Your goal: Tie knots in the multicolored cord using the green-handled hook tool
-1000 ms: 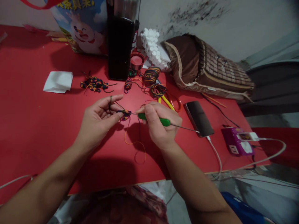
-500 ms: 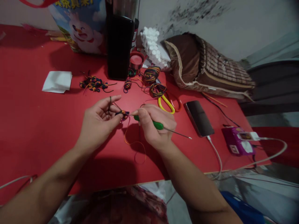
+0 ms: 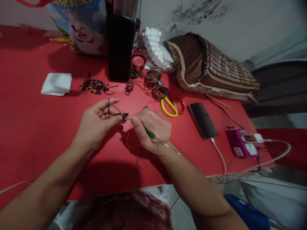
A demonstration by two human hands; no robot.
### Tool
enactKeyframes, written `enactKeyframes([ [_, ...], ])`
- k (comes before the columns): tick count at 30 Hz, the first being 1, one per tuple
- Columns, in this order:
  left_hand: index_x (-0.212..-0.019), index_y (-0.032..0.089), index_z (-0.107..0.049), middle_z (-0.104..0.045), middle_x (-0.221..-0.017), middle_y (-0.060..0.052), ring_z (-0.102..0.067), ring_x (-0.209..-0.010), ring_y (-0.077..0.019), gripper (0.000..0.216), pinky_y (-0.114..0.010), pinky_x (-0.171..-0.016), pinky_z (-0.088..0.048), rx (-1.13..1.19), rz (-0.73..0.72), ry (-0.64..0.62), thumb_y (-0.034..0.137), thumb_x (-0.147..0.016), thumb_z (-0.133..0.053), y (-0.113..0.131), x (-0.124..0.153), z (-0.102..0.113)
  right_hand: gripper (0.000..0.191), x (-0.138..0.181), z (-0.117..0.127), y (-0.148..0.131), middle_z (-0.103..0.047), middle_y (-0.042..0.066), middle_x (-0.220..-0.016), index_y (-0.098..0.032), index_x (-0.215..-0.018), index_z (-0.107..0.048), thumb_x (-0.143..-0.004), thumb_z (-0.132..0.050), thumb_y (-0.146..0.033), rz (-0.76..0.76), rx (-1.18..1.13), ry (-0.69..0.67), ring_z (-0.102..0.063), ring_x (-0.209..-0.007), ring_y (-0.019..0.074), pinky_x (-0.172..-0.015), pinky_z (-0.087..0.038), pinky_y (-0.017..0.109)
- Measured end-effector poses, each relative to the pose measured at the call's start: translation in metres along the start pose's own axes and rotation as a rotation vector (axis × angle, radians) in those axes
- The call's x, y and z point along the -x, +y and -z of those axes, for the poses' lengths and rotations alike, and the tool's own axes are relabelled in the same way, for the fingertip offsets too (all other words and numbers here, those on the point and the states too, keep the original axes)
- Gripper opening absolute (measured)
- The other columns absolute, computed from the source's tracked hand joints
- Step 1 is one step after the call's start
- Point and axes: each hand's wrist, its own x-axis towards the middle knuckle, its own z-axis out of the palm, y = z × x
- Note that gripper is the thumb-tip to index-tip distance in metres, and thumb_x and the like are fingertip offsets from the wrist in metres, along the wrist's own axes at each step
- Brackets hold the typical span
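Note:
Between thumb and fingers, my left hand (image 3: 97,121) pinches a small multicoloured crochet piece (image 3: 124,117). A dark strand of yarn loops around a raised finger of that hand and runs down to the piece. My right hand (image 3: 151,129) is closed around a crochet hook (image 3: 150,133) with a green handle; its bare metal end sticks out back over the wrist. The working tip is hidden at the fingertips, close beside the piece. A thin orange strand (image 3: 129,145) hangs from the work and curls on the red table.
Behind my hands lie finished-looking crochet pieces (image 3: 94,85), yarn balls (image 3: 153,75) and scissors (image 3: 169,107) with yellow and red handles. A black upright object (image 3: 120,48) stands at the back. To the right are a phone (image 3: 203,120) on a cable and a purple box (image 3: 240,143).
My right hand has turned, so the hook's rear end now points more downward toward the wrist and less of the green handle shows. The left hand keeps its pinch on the crochet piece.

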Motion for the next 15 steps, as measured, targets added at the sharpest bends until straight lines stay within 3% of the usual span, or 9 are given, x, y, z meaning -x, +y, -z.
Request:
enactKeyframes([
  [4,-0.121,0.012,-0.071,-0.071,-0.07,0.005,-0.068,-0.061,-0.0101,0.053,-0.021,-0.062,-0.056,0.008,0.004,-0.008,0.007,-0.071,-0.086,-0.0033,-0.0026,0.0007,0.031,-0.0013,0.0001,0.0006,-0.071,0.0,-0.071,-0.02,-0.088,-0.071,-0.112,-0.051,-0.022,-0.038,-0.025,-0.014,-0.066,-0.065,0.0131,-0.06,-0.05,0.03],
  [10,-0.121,0.014,-0.072,-0.07,-0.069,0.006,-0.067,-0.056,-0.011,0.056,-0.024,-0.059,-0.056,-0.008,0.001,0.015,0.004,-0.067,-0.085,-0.0029,-0.0031,0.0001,0.035,-0.0013,-0.0043,0.0014,-0.068,0.0,-0.067,-0.019,-0.083,-0.068,-0.112,-0.051,-0.023,0.046,0.033,0.0,-0.061,-0.062,0.0136,-0.059,-0.047,0.031],
  [15,-0.125,0.015,-0.07,-0.071,-0.072,0.005,-0.071,-0.063,-0.0135,0.055,-0.026,-0.064,-0.057,-0.057,-0.04,-0.035,0.01,-0.072,-0.085,-0.0025,-0.0025,0.0025,0.031,-0.0034,0.0005,0.0018,-0.071,0.0,-0.07,-0.019,-0.086,-0.072,-0.111,-0.055,-0.021,-0.123,-0.1,0.019,-0.065,-0.064,0.0123,-0.062,-0.05,0.029],
])
